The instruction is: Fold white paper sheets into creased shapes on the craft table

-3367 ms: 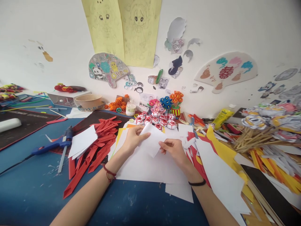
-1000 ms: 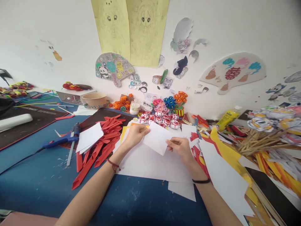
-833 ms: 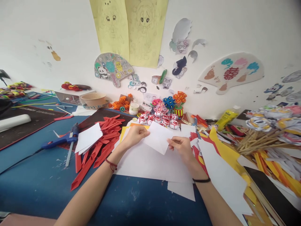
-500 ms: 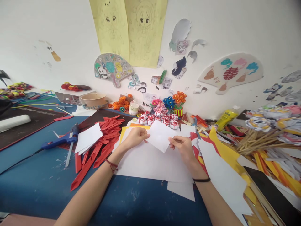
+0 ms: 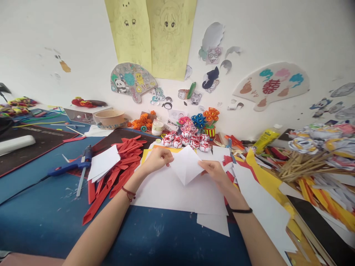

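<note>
left hand: the left hand [image 5: 157, 158] pinches the left corner of a small white paper square [image 5: 186, 165], thumb and fingers closed on its edge.
right hand: the right hand [image 5: 215, 171] grips the right corner of the same square, fingers closed on it.
paper: held just above the table, turned like a diamond with one point down and a crease running down its middle.
under it: large white sheets [image 5: 172, 192] lie flat on the blue table [image 5: 41, 218].
left side: a heap of red paper strips [image 5: 116, 166] with a white sheet on top; a blue glue gun [image 5: 69, 168] beside them.
behind: small red-and-white folded flowers [image 5: 184, 140] just past the paper, near the wall.
right side: yellow and white scraps, and a bundle of wooden sticks [image 5: 302, 166] well apart from the hands.
</note>
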Tool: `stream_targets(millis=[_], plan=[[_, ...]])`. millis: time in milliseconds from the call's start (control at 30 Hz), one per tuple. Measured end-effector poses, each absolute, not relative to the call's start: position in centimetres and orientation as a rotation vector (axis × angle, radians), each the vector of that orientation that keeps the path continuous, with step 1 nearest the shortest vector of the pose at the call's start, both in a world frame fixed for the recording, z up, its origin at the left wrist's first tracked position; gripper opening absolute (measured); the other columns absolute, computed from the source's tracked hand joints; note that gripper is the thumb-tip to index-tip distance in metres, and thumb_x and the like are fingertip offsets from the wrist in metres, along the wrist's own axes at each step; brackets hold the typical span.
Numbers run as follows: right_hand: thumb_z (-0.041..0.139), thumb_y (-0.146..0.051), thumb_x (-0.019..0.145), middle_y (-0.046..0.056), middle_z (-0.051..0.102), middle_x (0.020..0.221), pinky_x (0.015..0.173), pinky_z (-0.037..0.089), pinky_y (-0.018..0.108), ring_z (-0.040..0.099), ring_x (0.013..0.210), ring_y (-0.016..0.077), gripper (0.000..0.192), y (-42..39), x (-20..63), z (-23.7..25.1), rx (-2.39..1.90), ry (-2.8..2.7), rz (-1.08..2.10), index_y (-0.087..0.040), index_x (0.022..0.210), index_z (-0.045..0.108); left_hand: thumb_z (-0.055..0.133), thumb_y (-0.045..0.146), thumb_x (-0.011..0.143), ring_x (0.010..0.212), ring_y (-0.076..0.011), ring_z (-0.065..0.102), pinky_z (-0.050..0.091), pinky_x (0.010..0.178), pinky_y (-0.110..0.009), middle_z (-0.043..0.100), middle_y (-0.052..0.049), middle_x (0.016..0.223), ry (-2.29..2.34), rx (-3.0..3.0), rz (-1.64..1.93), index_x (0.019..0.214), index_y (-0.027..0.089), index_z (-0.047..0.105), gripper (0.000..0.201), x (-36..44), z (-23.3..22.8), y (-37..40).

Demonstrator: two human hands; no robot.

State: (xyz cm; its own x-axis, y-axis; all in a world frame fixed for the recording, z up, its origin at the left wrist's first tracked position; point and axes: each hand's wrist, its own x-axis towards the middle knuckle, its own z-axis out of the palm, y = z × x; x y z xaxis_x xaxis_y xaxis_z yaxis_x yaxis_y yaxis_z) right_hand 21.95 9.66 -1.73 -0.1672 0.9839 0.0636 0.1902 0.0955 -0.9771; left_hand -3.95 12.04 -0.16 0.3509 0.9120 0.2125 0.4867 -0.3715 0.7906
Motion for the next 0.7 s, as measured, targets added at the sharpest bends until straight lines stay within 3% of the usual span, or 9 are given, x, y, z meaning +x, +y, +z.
stream_targets(millis=[100, 300, 433, 700], plan=[[0.058, -0.061, 0.078, 0.001, 0.055, 0.063, 0.056, 0.037, 0.026, 0.047, 0.060, 0.0139, 0.049, 9.5, 22.2, -1.4, -1.203, -1.554, 1.210, -0.015, 0.063, 0.061, 0.058, 0.030, 0.081, 0.055, -0.0109, 0.056, 0.040, 0.059, -0.021, 0.062, 0.001, 0.057, 1.058, 2.073, 0.709, 0.068, 0.015, 0.062, 0.020, -3.9, 0.9, 11.2], [0.065, -0.054, 0.077, -0.001, 0.049, 0.063, 0.051, 0.031, 0.023, 0.041, 0.059, 0.0111, 0.042, 8.9, 21.6, -1.4, -1.180, -1.632, 1.196, -0.015, 0.063, 0.057, 0.054, 0.029, 0.084, 0.064, -0.0113, 0.054, 0.039, 0.062, -0.021, 0.065, 0.000, 0.070, 0.840, 2.225, 0.521, 0.073, 0.015, 0.066, 0.021, -2.9, 1.4, 10.2], [0.065, -0.051, 0.077, -0.001, 0.050, 0.062, 0.050, 0.031, 0.023, 0.042, 0.058, 0.0114, 0.039, 8.7, 21.2, -1.6, -1.141, -1.661, 1.176, -0.015, 0.063, 0.059, 0.050, 0.030, 0.087, 0.069, -0.0129, 0.055, 0.040, 0.068, -0.023, 0.067, -0.001, 0.078, 0.884, 2.264, 0.628, 0.079, 0.016, 0.067, 0.023, -1.6, 1.3, 9.4], [0.064, -0.046, 0.079, -0.001, 0.056, 0.065, 0.053, 0.035, 0.023, 0.047, 0.060, 0.0125, 0.033, 8.4, 21.1, -1.5, -1.098, -1.676, 1.188, -0.016, 0.067, 0.062, 0.045, 0.029, 0.087, 0.066, -0.0118, 0.048, 0.036, 0.063, -0.022, 0.057, 0.001, 0.068, 0.905, 2.093, 0.775, 0.074, 0.016, 0.060, 0.024, 1.0, -0.2, 8.9]])
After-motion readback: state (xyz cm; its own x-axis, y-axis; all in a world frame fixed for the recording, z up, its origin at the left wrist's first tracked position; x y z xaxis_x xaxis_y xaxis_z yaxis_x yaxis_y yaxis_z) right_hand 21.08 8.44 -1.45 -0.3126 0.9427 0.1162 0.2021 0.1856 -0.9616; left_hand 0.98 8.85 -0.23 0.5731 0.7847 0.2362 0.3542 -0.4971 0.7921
